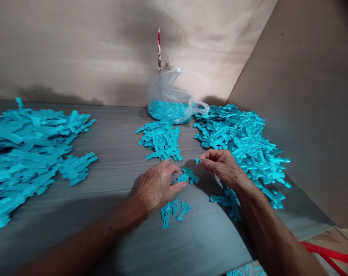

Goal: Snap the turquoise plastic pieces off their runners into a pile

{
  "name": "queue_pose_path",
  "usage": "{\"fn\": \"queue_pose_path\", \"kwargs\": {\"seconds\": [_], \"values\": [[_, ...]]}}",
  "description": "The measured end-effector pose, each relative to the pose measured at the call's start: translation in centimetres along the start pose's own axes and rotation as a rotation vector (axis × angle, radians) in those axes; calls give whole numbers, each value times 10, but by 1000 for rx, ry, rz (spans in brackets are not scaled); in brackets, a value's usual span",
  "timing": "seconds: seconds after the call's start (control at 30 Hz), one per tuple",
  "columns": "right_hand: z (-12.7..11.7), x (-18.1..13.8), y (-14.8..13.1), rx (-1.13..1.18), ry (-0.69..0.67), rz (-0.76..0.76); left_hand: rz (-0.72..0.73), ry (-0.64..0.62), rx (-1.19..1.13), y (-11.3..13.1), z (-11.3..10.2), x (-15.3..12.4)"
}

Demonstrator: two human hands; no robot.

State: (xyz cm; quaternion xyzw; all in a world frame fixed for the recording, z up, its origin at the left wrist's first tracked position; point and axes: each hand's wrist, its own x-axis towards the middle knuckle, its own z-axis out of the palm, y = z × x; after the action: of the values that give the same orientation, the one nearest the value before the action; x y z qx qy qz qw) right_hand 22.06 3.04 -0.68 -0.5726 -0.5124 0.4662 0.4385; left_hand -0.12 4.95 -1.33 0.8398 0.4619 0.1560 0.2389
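Pinches a turquoise scrap point(197, 161) in the right hand point(218, 165), seemingly picking waste off flat cutouts; calls for a light touch. Spreads the left hand point(158, 183) around one end of a turquoise cutout point(190, 175), perhaps touching. Has small offcuts point(165, 215) below the left hand, a plastic bag point(168, 90) beyond both, a heap point(238, 134) crowding the right.

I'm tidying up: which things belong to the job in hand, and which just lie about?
Likely the job's:
small blue bit in the right hand
blue piece by the left hand
three blue piles
bag of blue pieces

Apparently lying about:
upright patterned strip
red band
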Motion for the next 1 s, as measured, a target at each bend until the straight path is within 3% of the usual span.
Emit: {"fn": "queue_pose_path", "kwargs": {"seconds": [0.13,0.3,0.5,0.63,0.77,1.0], "values": [[-7,0,2,-91,-65,42,91,-73,203,-3,9,1],[-1,-2,6,-148,-152,-17,106,-26,196,-8,14,4],[6,-3,7,-167,-196,-165,-57,-12,-192,-6,3,5],[9,-5,6,-110,-213,-96,-172,-13,-513,-5,-1,8],[11,-8,3,-75,-226,-28,-288,21,-686,0,-3,9],[18,-13,-5,-187,-181,-260,-414,70,-987,17,-6,7]]}}
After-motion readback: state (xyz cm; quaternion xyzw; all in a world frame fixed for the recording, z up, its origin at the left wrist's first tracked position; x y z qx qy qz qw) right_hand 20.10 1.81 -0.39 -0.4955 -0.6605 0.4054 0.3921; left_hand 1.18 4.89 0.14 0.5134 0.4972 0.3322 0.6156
